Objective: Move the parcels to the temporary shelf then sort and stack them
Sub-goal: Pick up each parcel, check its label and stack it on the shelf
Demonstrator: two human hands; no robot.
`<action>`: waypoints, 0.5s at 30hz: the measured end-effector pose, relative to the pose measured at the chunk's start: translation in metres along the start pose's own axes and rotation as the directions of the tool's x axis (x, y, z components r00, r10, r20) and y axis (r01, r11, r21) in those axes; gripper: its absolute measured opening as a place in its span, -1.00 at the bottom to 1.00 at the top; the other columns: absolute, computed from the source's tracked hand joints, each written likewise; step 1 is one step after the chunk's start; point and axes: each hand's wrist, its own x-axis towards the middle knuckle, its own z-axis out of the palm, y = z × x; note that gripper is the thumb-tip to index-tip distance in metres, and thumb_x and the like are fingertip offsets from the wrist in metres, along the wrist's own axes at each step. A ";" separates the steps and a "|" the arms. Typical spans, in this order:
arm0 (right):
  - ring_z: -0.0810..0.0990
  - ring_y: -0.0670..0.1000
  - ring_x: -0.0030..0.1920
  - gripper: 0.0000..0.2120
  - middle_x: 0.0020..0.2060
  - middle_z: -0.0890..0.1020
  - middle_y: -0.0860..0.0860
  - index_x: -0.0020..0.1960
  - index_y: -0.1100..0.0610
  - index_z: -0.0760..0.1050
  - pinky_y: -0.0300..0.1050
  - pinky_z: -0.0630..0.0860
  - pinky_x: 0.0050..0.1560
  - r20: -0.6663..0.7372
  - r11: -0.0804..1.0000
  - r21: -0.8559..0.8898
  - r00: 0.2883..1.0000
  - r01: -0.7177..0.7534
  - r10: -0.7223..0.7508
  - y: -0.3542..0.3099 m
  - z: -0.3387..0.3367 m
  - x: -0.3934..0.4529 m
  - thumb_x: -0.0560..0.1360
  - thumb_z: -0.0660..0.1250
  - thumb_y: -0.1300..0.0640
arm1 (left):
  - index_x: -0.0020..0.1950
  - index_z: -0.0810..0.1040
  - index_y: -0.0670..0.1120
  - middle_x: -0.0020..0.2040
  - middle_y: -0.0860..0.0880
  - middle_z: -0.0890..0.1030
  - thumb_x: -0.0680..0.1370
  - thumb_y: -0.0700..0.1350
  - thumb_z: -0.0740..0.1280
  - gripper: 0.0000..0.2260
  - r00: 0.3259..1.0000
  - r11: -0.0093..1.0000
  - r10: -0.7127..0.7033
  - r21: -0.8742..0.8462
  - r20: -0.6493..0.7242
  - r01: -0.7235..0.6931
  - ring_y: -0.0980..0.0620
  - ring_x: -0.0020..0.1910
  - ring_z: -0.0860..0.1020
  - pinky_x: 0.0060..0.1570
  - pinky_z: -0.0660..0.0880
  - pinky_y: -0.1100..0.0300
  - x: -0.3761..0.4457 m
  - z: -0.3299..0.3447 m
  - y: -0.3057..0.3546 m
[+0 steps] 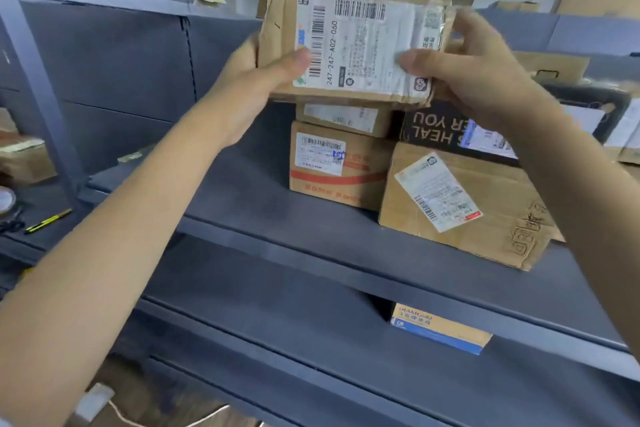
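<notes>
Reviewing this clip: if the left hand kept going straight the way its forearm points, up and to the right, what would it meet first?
The left hand already grips the labelled cardboard parcel, so that comes first. Beyond it probably the grey shelf's back area, though the parcel hides that and depth is unclear.

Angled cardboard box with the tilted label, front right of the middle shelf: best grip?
Take the angled cardboard box by its two short ends, coming from the front. It is flat and wide, its front corner overhangs the shelf edge, and the black box rests on its back, so slide it out first.
</notes>
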 end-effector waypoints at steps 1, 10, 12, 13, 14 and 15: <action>0.70 0.03 -0.06 -0.46 0.00 0.66 0.08 0.31 0.22 0.26 -0.19 0.61 -0.16 -0.006 0.999 -0.034 1.000 0.024 -0.024 -0.006 -0.003 0.010 0.43 0.43 0.26 | 0.19 0.42 0.03 0.15 0.09 0.59 0.46 -0.08 0.39 -0.67 1.000 0.999 0.011 0.034 -0.005 -0.011 0.13 0.16 0.57 0.25 0.45 0.16 0.011 0.000 0.003; 0.65 -0.20 -0.17 -0.55 -0.04 0.59 -0.07 0.22 0.15 0.33 -0.39 0.54 -0.22 -0.095 0.942 -0.334 0.993 0.032 -0.067 -0.005 -0.021 0.077 0.42 0.45 0.21 | 0.31 0.37 -0.12 0.18 0.05 0.58 0.53 -0.18 0.34 -0.63 0.999 0.986 0.040 0.162 0.002 -0.039 0.15 0.10 0.59 0.06 0.54 0.24 0.092 -0.001 0.008; 0.60 -0.24 -0.14 -0.46 -0.04 0.59 -0.09 0.29 0.13 0.34 -0.43 0.51 -0.27 -0.131 0.892 -0.451 0.987 0.019 -0.087 0.000 -0.024 0.084 0.40 0.48 0.15 | 0.30 0.38 -0.11 0.17 0.04 0.58 0.51 -0.19 0.35 -0.63 0.999 0.986 0.017 0.163 0.032 -0.022 0.15 0.10 0.59 0.07 0.55 0.21 0.104 -0.002 0.000; 0.59 -0.23 -0.11 -0.43 -0.01 0.59 -0.09 0.31 0.13 0.35 -0.42 0.51 -0.27 -0.146 0.865 -0.502 0.985 0.005 -0.091 0.003 -0.026 0.087 0.38 0.49 0.12 | 0.29 0.39 -0.10 0.16 0.05 0.59 0.51 -0.19 0.36 -0.63 0.999 0.986 0.009 0.165 0.045 -0.017 0.14 0.10 0.59 0.08 0.55 0.20 0.111 -0.001 -0.005; 0.59 -0.22 -0.09 -0.43 0.01 0.59 -0.09 0.30 0.12 0.37 -0.39 0.52 -0.27 -0.158 0.837 -0.548 0.983 -0.012 -0.089 0.005 -0.029 0.090 0.37 0.50 0.08 | 0.28 0.40 -0.08 0.16 0.05 0.59 0.50 -0.20 0.36 -0.64 0.999 0.985 0.007 0.173 0.053 -0.016 0.14 0.10 0.59 0.07 0.56 0.18 0.117 0.000 -0.009; 0.58 -0.21 -0.10 -0.46 0.01 0.59 -0.09 0.26 0.11 0.39 -0.37 0.52 -0.27 -0.168 0.807 -0.590 0.982 -0.030 -0.087 0.007 -0.031 0.094 0.36 0.50 0.06 | 0.28 0.40 -0.07 0.16 0.05 0.58 0.50 -0.20 0.36 -0.64 0.998 0.983 0.008 0.183 0.060 -0.019 0.13 0.10 0.58 0.06 0.56 0.17 0.122 0.001 -0.013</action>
